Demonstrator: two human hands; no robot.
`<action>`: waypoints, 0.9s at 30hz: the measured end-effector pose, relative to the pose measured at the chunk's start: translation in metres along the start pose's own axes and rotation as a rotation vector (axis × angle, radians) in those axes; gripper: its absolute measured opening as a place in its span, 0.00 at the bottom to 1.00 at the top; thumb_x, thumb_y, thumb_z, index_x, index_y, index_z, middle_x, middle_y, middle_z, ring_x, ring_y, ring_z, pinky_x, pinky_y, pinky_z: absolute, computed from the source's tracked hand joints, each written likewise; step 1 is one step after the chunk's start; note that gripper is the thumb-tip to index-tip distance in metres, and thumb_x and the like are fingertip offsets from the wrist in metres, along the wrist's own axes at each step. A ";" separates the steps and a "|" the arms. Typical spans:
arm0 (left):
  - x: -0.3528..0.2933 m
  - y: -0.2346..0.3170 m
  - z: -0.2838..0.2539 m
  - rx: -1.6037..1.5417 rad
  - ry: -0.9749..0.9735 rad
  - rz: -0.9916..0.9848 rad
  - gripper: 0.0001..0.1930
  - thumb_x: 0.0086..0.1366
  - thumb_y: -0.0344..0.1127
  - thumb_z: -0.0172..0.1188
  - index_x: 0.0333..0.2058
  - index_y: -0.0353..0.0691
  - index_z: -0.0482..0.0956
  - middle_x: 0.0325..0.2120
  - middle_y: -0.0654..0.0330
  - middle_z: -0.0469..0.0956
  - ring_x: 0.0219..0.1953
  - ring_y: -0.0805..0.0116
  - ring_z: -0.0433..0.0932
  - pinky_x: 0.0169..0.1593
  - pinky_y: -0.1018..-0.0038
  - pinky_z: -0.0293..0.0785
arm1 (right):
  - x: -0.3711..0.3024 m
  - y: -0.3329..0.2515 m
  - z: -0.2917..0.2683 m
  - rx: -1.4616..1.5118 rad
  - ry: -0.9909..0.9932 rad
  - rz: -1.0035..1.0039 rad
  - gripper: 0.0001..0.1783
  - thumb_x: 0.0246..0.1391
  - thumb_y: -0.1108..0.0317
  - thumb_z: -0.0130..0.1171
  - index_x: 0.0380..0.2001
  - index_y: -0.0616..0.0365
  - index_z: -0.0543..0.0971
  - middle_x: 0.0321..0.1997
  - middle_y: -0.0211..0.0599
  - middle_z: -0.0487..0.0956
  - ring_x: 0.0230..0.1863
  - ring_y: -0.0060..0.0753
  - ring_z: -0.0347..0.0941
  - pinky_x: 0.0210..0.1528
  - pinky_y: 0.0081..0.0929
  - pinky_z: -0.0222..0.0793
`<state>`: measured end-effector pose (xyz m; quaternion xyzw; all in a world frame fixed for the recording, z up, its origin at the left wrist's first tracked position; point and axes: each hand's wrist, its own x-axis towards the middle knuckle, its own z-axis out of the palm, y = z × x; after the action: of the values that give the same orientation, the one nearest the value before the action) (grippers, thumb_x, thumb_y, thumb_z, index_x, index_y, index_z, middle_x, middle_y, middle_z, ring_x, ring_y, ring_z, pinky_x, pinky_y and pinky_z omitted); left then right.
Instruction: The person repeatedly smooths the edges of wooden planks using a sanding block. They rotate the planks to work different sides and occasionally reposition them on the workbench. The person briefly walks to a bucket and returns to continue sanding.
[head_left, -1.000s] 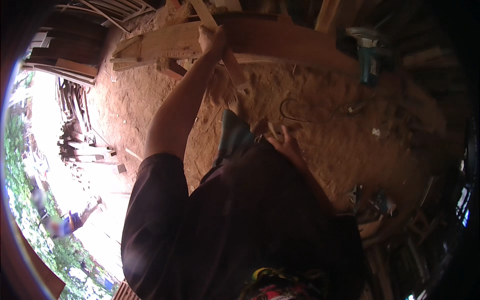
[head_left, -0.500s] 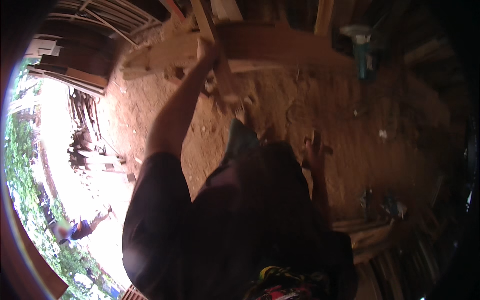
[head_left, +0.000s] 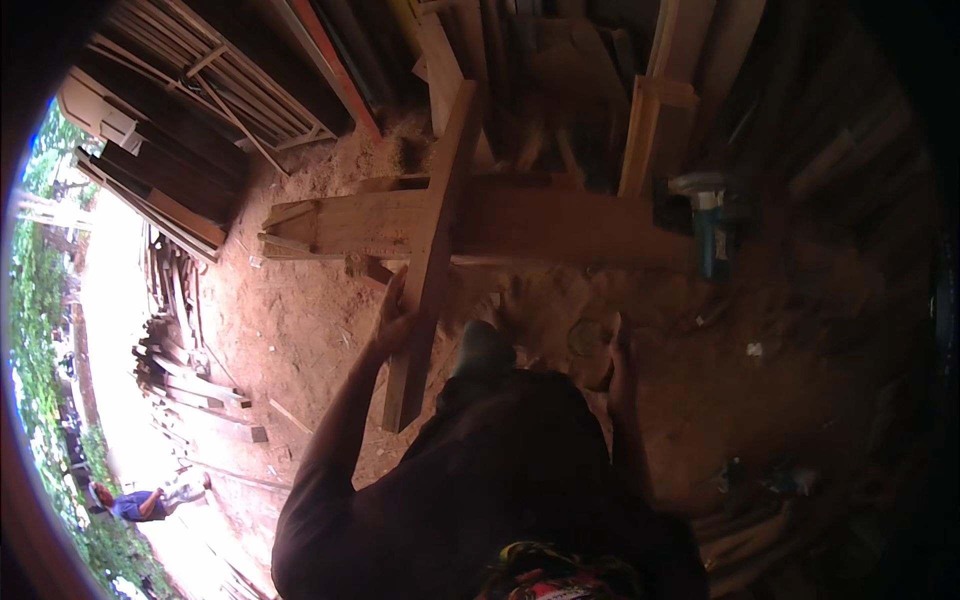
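My left hand [head_left: 394, 318] grips the left side of a long squared wooden beam [head_left: 437, 235]. The beam slants from far right to near left, its near end close to my body. It crosses over a broad wooden plank [head_left: 350, 224] that lies sideways; whether the two touch I cannot tell. Low on my right side, my right hand [head_left: 620, 358] hangs with its fingers curled, dim and partly hidden, and what it holds cannot be made out. A teal power tool [head_left: 715, 240] sits at the plank's right end.
Timber boards [head_left: 665, 110] stand at the back, with stacked boards [head_left: 150, 180] at the far left. Scrap wood [head_left: 175, 365] is piled by the bright opening on the left, where a person [head_left: 140, 504] is outside. Underfoot is brown dirt [head_left: 300, 320].
My left hand has come back toward my body, and the beam now reaches nearer to me at a different slant. My right hand has turned and lowered. The view has shifted.
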<state>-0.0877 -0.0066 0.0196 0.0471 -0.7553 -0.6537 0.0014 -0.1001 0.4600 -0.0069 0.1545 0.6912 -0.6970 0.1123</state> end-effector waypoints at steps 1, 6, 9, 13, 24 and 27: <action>0.025 -0.002 -0.003 0.058 0.027 0.011 0.45 0.66 0.34 0.67 0.75 0.40 0.51 0.67 0.54 0.66 0.68 0.64 0.65 0.68 0.66 0.64 | 0.009 -0.037 0.017 -0.034 -0.019 0.002 0.38 0.69 0.52 0.56 0.74 0.62 0.60 0.69 0.49 0.68 0.68 0.42 0.66 0.68 0.38 0.62; 0.168 0.054 0.022 0.440 0.056 -0.015 0.44 0.67 0.39 0.65 0.75 0.41 0.49 0.63 0.42 0.71 0.63 0.50 0.73 0.62 0.56 0.71 | 0.092 -0.110 0.081 -0.218 0.090 -0.029 0.43 0.69 0.45 0.56 0.75 0.61 0.57 0.72 0.52 0.65 0.72 0.45 0.62 0.72 0.39 0.58; 0.223 0.035 0.033 0.493 0.109 -0.149 0.40 0.68 0.40 0.60 0.73 0.43 0.51 0.61 0.36 0.72 0.60 0.37 0.74 0.60 0.49 0.71 | 0.154 -0.120 0.125 -0.091 0.056 -0.070 0.47 0.67 0.42 0.55 0.77 0.60 0.52 0.76 0.54 0.60 0.75 0.47 0.58 0.74 0.40 0.55; 0.227 0.042 0.044 0.465 0.101 -0.111 0.37 0.67 0.37 0.57 0.71 0.46 0.53 0.61 0.34 0.70 0.60 0.28 0.70 0.59 0.43 0.70 | 0.194 -0.184 0.194 -0.163 -0.010 -0.114 0.52 0.65 0.37 0.55 0.77 0.60 0.51 0.78 0.57 0.55 0.77 0.50 0.54 0.76 0.41 0.52; 0.221 0.077 0.049 0.392 0.042 -0.139 0.41 0.63 0.28 0.56 0.73 0.41 0.48 0.60 0.34 0.72 0.54 0.28 0.76 0.57 0.42 0.73 | 0.303 -0.233 0.337 -0.450 -0.030 -0.307 0.49 0.71 0.42 0.47 0.77 0.68 0.42 0.78 0.66 0.53 0.78 0.58 0.53 0.77 0.43 0.52; 0.220 0.074 0.051 0.378 0.059 -0.107 0.38 0.62 0.27 0.52 0.71 0.37 0.52 0.63 0.35 0.69 0.55 0.30 0.76 0.57 0.44 0.74 | 0.300 -0.211 0.324 -0.444 -0.096 -0.279 0.49 0.72 0.43 0.47 0.77 0.68 0.42 0.78 0.66 0.53 0.78 0.58 0.53 0.76 0.43 0.51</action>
<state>-0.3148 0.0383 0.0724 0.1056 -0.8607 -0.4976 -0.0201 -0.4761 0.1576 0.0769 -0.0040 0.8358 -0.5434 0.0790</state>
